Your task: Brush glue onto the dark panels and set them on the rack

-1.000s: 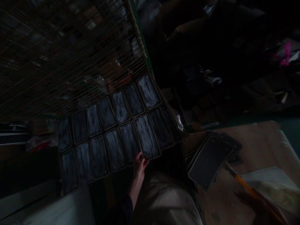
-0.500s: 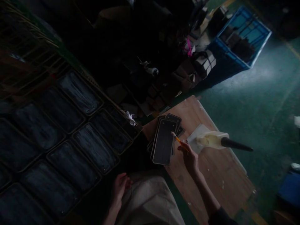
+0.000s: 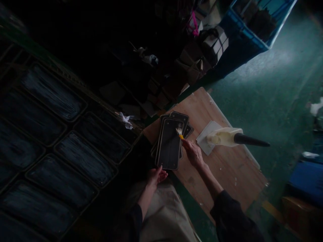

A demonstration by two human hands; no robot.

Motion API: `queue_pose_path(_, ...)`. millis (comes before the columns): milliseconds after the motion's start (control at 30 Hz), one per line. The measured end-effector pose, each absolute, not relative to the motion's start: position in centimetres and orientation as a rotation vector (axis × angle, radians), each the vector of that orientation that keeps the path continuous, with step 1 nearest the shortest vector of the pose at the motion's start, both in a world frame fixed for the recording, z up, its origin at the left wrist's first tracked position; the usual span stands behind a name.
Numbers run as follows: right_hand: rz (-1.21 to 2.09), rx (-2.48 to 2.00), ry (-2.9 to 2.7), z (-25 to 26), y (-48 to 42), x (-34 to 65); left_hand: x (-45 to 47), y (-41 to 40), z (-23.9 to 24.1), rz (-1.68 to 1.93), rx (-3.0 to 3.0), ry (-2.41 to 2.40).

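Note:
My right hand [image 3: 194, 153] is closed around a small paintbrush [image 3: 180, 132] with a yellow-orange handle and pale bristles. The bristles meet the upper right part of a dark rectangular panel [image 3: 168, 144] with rounded corners and a light edge. This panel tops a small, unevenly stacked pile of similar panels [image 3: 179, 116]. At the panel's lower left corner is my left hand [image 3: 156, 175], its thumb side touching the edge and its fingers loosely apart. Right of the brush, a pale translucent container [image 3: 223, 137] with a long dark tapered end rests on a white sheet [image 3: 207, 149].
The pile lies on a wooden board [image 3: 224, 178]. At left, several coated dark panels [image 3: 84, 158] lie in rows on a rack. A blue crate [image 3: 242, 37] stands at back right beside strapped bundles [image 3: 215, 43]. Another blue box [image 3: 306, 179] sits at right on the green floor.
My left hand has moved up and right to the panel's lower corner. The brush has moved from the panel's right edge onto its surface. The whole view has shifted slightly.

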State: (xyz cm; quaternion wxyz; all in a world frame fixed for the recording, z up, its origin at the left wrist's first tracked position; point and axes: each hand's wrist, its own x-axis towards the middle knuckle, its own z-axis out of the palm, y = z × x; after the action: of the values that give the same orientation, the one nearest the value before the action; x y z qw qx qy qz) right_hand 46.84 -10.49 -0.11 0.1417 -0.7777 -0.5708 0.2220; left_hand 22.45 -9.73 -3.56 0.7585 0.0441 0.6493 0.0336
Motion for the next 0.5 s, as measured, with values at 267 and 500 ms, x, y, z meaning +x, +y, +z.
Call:
queue_pose_path(267, 1.088, -2.2, -1.468, 3.7, -18.1, 40.4, 23.5, -10.4, -3.3, 0.106, 0.047, 1.449)
queue_pose_path(500, 1.505, -1.954, -1.313, 5.1, -16.5, 42.6, 23.4, -10.8, -3.9, 0.07, 0.325, 1.483)
